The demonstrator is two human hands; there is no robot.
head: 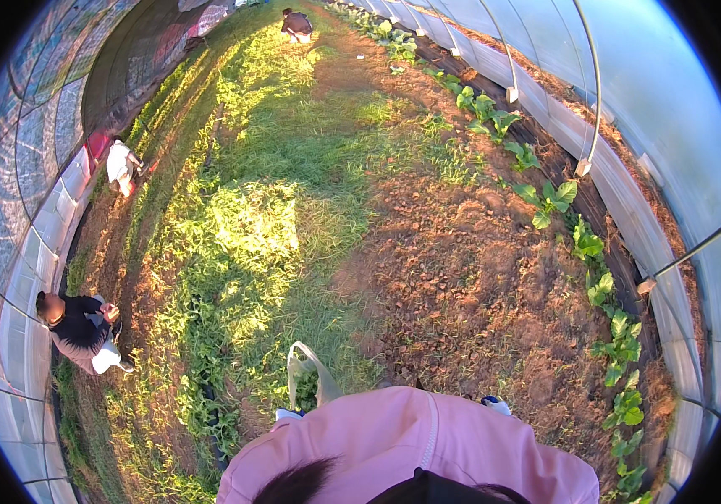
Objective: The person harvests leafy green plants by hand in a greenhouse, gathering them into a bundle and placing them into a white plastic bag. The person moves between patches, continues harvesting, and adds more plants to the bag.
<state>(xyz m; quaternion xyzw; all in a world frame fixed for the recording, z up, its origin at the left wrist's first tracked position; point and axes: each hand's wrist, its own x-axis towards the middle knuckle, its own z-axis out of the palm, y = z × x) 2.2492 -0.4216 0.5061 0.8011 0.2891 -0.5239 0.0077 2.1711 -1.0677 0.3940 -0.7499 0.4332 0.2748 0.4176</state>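
Observation:
Both of my hands are out of view, hidden below the pink jacket (392, 428) that fills the bottom of the picture. In front of the jacket, slightly left, a pale plastic bag (329, 385) stands on the ground with its handle loop up. Green leaves (307, 385) show inside it. The tip of one shoe (289, 414) pokes out beside the bag, and the other shoe (496, 404) shows on the right. Between and ahead of them lies bare brown soil (455, 302) with dry bits, bordered on the left by low green plants (240, 252).
Leafy vegetable plants (549, 200) line the right side by the plastic tunnel wall (625, 208) and its metal hoops (596, 82). At left, one person (83, 334) squats; another person (122, 165) bends farther off. A third person (297, 26) crouches at the far end.

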